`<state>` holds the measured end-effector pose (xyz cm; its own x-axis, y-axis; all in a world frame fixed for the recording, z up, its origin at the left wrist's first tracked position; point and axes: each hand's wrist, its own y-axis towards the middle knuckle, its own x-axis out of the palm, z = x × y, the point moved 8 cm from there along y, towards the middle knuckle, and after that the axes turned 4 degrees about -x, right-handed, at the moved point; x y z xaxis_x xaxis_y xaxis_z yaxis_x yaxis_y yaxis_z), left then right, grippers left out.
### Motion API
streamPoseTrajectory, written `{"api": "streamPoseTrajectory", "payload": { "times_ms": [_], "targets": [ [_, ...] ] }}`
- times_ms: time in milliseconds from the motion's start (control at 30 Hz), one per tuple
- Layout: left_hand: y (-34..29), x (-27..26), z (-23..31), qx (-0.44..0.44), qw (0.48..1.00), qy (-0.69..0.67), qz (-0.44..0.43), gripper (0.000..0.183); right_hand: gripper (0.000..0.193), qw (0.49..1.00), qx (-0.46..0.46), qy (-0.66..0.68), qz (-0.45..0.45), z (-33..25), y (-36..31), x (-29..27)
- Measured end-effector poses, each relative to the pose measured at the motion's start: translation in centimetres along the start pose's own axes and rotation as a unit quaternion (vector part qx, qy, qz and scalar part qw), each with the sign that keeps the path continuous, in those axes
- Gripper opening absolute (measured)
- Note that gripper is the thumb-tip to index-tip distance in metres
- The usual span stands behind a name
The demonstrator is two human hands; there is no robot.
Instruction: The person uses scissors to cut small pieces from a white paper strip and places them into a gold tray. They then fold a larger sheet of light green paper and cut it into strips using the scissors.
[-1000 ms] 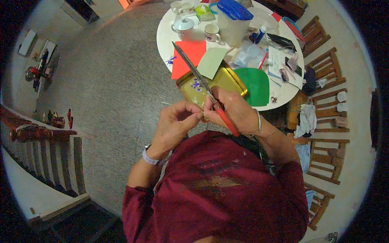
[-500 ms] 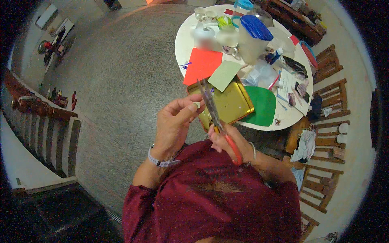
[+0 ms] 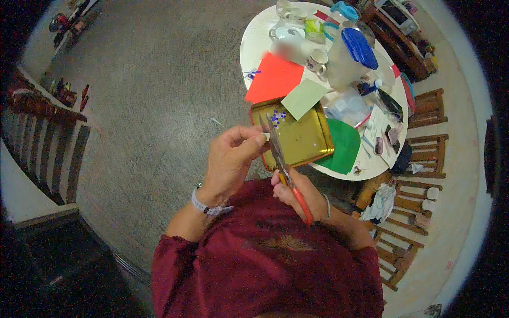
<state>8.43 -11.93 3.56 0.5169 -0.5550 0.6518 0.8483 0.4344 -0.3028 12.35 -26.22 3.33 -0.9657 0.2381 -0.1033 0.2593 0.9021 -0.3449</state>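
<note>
Between thumb and fingertips, my left hand [image 3: 233, 153] pinches a small pale piece of paper [image 3: 266, 137]. My right hand [image 3: 303, 192] is wrapped around the orange-red handles of a pair of scissors [image 3: 277, 146]. The blades point away from me, right beside the pinched piece; whether they touch it I cannot tell. Beneath the blades lies a shallow gold tin [image 3: 305, 139] with small purple bits [image 3: 277, 117] and a few pale specks in it. A pale green sheet [image 3: 304, 99] rests across the tin's far edge, partly over a red-orange sheet [image 3: 275, 79].
The tin sits at the near edge of a round white table [image 3: 252, 45]. A green sheet [image 3: 342, 146] lies to its right. Farther back stand a blue-lidded plastic container [image 3: 347, 63], a cup [image 3: 317, 59] and clear plastic wrapping [image 3: 344, 106]. Wooden chairs [image 3: 427, 153] line the right wall.
The view has shifted, so the table appears farther right. The scissor blades have come closer to the paper piece in my left hand. More purple bits show in the tin.
</note>
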Motion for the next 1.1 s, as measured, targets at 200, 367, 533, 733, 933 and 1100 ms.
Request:
{"api": "streamPoseTrajectory", "payload": {
  "times_ms": [200, 367, 533, 733, 933, 1100],
  "targets": [
    [-0.3, -2.1, 0.5, 0.008, 0.999, -0.024, 0.021, 0.009, 0.019, 0.998, 0.007, -0.054, -0.014, -0.8, 1.8, 1.0],
    [-0.8, -3.4, 1.5, 0.024, 0.998, -0.037, 0.041, 0.014, 0.018, 0.997, -0.025, -0.069, -0.02, -1.7, 3.2, 2.1],
    [-1.2, -4.6, 2.4, 0.037, 0.996, -0.045, 0.062, 0.014, 0.018, 0.996, -0.034, -0.069, -0.034, -2.3, 4.4, 3.2],
    [-1.5, -6.0, 2.7, 0.046, 0.993, -0.075, 0.079, 0.011, 0.025, 0.995, -0.012, -0.091, -0.033, -1.9, 5.5, 3.9],
    [-1.6, -6.4, 3.2, 0.051, 0.992, -0.093, 0.065, 0.011, 0.026, 0.995, 0.014, -0.092, -0.032, -2.0, 5.9, 4.6],
    [-1.6, -7.0, 3.0, 0.049, 0.991, -0.112, 0.057, 0.013, 0.026, 0.994, 0.028, -0.102, -0.02, -2.2, 6.1, 5.0]
  ]
}}
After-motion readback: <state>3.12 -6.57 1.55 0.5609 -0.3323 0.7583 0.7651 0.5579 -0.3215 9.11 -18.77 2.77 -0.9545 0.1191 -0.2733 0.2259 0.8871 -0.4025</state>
